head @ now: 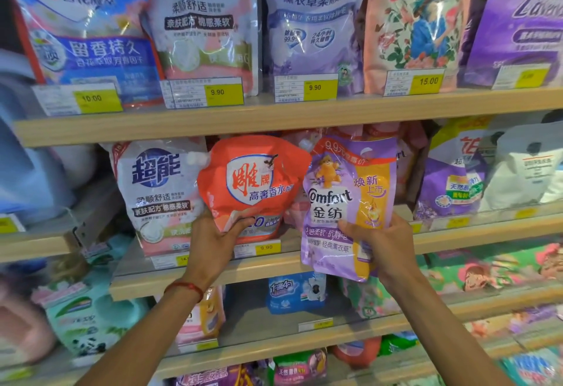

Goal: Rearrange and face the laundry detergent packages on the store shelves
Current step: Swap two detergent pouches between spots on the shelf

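Head view, looking at the middle shelf board (pixel 274 267) of a wooden store rack. Left hand (pixel 213 241) closed around the lower edge of the orange-red spout pouch (pixel 253 184), thumb across the front, fingers hidden behind it. Right hand (pixel 380 242) pinching the purple Comfort softener pouch (pixel 350 203) low on its right side, thumb on the printed face, pouch bottom hanging below the board's front lip and tilted a little. Both pouches facing out, touching edge to edge, just right of the white-and-pink pouch (pixel 158 196) standing on the same board.

Likely soft, liquid-filled bags: heavy for their size, sagging and shifting when lifted, glossy film probably slick. Best gripped low, under the bulge, or at the stiffer side seams; squeezing mid-panel would only push liquid around. Top corner spout (pixel 304 143) on the Comfort pouch worth keeping clear of neighbours.

Board itself smooth pale wood with a clear rail carrying yellow price tags (pixel 268 248), one directly under the orange-red pouch. Room tight: more pink packs crowded behind the two held pouches, a purple bag (pixel 451 190) close on the right, upper shelf board (pixel 274 117) low overhead. Probably little slack for sliding sideways; setting each pouch down upright on its gusset seems the safer course.
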### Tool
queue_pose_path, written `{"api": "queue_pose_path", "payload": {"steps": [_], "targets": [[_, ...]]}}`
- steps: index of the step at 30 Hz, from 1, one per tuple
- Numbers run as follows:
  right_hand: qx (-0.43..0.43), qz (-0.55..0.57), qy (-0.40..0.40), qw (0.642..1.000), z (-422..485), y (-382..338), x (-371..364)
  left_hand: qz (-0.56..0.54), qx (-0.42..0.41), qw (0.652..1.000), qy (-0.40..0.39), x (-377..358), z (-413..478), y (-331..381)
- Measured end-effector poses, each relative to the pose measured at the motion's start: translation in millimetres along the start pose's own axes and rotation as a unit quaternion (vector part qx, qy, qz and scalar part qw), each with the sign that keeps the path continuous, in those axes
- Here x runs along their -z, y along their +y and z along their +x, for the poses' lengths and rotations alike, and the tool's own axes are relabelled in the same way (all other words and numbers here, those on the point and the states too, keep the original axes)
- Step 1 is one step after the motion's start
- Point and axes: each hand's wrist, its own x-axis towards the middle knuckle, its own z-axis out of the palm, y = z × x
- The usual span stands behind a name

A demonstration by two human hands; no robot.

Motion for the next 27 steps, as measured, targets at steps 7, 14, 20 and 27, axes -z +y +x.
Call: {"api": "queue_pose_path", "payload": {"steps": [7,14,20,27], "targets": [[0.006,0.006,-0.002,1.000,-22,-3,-3,0.023,-0.037,0.999,-0.002,7,-15,-1],[0.017,-0.007,0.017,1.000,-36,-9,-4,0.002,-0.073,0.996,0.057,34,-28,2],[0.011,0.011,0.001,1.000,-50,-12,-29,0.045,-0.099,0.991,0.078,76,-44,26],[0.008,0.031,-0.042,0.999,-57,-12,-68,0.023,-0.017,0.997,0.074,111,-61,28]]}}
